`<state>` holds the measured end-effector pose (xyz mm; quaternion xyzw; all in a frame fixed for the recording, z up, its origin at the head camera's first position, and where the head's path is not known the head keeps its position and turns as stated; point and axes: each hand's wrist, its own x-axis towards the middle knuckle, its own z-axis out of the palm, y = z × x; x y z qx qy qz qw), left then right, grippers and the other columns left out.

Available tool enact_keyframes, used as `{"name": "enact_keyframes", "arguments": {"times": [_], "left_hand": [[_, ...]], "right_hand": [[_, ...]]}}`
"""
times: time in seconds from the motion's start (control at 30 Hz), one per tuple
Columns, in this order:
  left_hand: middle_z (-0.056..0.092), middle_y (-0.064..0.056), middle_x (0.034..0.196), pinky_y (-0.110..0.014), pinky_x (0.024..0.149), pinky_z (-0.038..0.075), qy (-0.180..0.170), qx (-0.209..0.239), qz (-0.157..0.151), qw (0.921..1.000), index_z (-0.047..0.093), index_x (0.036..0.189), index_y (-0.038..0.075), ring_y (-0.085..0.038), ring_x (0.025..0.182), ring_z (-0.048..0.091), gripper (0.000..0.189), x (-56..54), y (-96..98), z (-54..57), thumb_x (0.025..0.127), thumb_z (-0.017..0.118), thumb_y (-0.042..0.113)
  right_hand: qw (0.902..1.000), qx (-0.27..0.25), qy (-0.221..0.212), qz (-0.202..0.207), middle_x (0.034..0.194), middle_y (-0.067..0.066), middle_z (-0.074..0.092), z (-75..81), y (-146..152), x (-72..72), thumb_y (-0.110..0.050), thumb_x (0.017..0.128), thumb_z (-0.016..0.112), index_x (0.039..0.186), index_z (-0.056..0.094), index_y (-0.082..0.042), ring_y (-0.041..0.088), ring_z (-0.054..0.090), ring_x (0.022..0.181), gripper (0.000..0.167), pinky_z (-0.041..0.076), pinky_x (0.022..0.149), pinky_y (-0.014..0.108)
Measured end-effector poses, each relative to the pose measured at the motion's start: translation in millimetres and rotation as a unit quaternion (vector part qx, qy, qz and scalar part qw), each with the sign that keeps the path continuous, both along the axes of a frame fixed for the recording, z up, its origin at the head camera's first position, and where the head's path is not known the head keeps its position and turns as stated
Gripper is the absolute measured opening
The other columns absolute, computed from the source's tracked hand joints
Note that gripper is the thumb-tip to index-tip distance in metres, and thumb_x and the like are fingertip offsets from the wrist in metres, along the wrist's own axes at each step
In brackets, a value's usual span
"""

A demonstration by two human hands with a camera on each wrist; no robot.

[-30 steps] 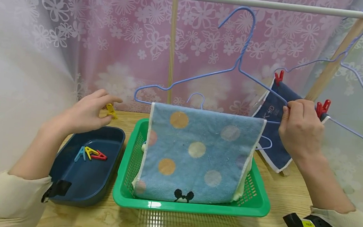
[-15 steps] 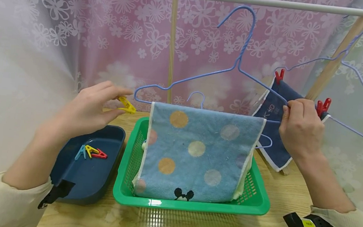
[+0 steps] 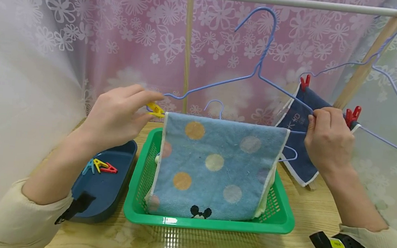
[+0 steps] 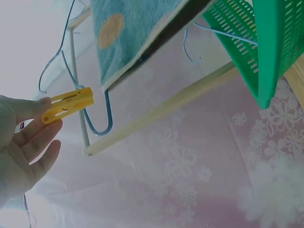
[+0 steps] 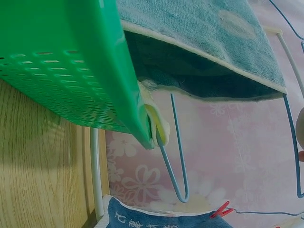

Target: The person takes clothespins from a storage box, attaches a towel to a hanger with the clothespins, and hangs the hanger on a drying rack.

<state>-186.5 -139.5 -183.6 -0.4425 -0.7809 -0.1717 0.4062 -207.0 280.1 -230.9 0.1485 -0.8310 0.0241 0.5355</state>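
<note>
My left hand [image 3: 123,115] pinches a yellow clothespin [image 3: 155,109] between thumb and fingers. In the head view the clothespin overlaps the left end of a blue wire hanger [image 3: 220,81], close to the towel's upper left corner. A light blue towel [image 3: 216,169] with coloured dots is folded over the hanger's lower bar and hangs down into a green basket [image 3: 207,224]. With curled fingers my right hand [image 3: 329,141] grips the hanger's right end. The left wrist view shows the clothespin [image 4: 71,103] beside the hanger's bent end, near the towel's edge [image 4: 111,45].
A dark blue tub [image 3: 101,202] at left holds several clothespins [image 3: 99,165]. Behind, a rack with a white rail [image 3: 297,3] carries another hanger [image 3: 347,65], from which a navy cloth [image 3: 303,145] hangs by red clothespins [image 3: 353,114]. Another hanger [image 3: 289,155] pokes out of the basket.
My left hand has carried the yellow clothespin rightward from above the tub to the hanger's left end. The right hand stays on the hanger, and the towel has barely moved.
</note>
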Motion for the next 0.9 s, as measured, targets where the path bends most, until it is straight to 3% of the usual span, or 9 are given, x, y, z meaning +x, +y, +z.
{"name": "enact_keyframes", "arguments": {"times": [0.17,0.37,0.57,0.73,0.9], "left_hand": [[0.061,-0.009,0.074,-0.031,0.047,0.038,0.064,-0.009,0.007,0.9979,0.068,0.095,0.002,-0.020,0.055,0.050,0.030,-3.8,10.8,-4.9,0.070,0.064,-0.013],[0.064,-0.011,0.076,-0.035,0.053,0.045,0.131,-0.029,0.006,0.9909,0.067,0.090,-0.001,-0.027,0.064,0.061,0.022,-4.6,23.5,-13.1,0.074,0.058,-0.014],[0.063,-0.011,0.075,-0.036,0.055,0.046,0.139,-0.041,0.004,0.9894,0.066,0.088,-0.001,-0.029,0.066,0.061,0.025,-3.9,30.8,-17.2,0.076,0.050,-0.017],[0.063,-0.011,0.073,-0.033,0.052,0.041,0.140,-0.042,0.001,0.9892,0.066,0.086,-0.002,-0.028,0.065,0.060,0.023,-5.6,33.7,-20.5,0.077,0.051,-0.016],[0.059,-0.011,0.068,-0.030,0.049,0.035,0.172,-0.050,0.007,0.9838,0.063,0.080,-0.001,-0.027,0.062,0.058,0.021,-8.2,36.4,-23.9,0.074,0.052,-0.017]], "right_hand": [[1.0000,0.005,0.003,0.001,0.091,0.028,0.051,1.9,-0.2,0.7,-0.009,0.094,0.046,0.093,0.053,0.013,0.042,0.054,0.078,0.024,0.048,0.061,0.056],[0.9996,-0.015,0.023,0.006,0.090,0.028,0.052,-0.7,-0.9,-1.4,-0.004,0.090,0.052,0.091,0.054,0.013,0.044,0.054,0.077,0.017,0.046,0.060,0.058],[0.9994,-0.009,0.033,0.007,0.089,0.028,0.052,-0.8,-1.8,-1.1,-0.003,0.089,0.053,0.091,0.054,0.012,0.044,0.055,0.076,0.015,0.047,0.061,0.058],[0.9992,0.003,0.038,0.012,0.089,0.028,0.053,1.7,-2.8,1.2,-0.005,0.091,0.051,0.090,0.053,0.012,0.043,0.056,0.077,0.017,0.048,0.062,0.056],[0.9979,-0.005,0.060,0.024,0.089,0.028,0.054,1.8,-3.5,-1.1,-0.007,0.093,0.049,0.088,0.054,0.012,0.043,0.056,0.078,0.020,0.048,0.063,0.056]]}}
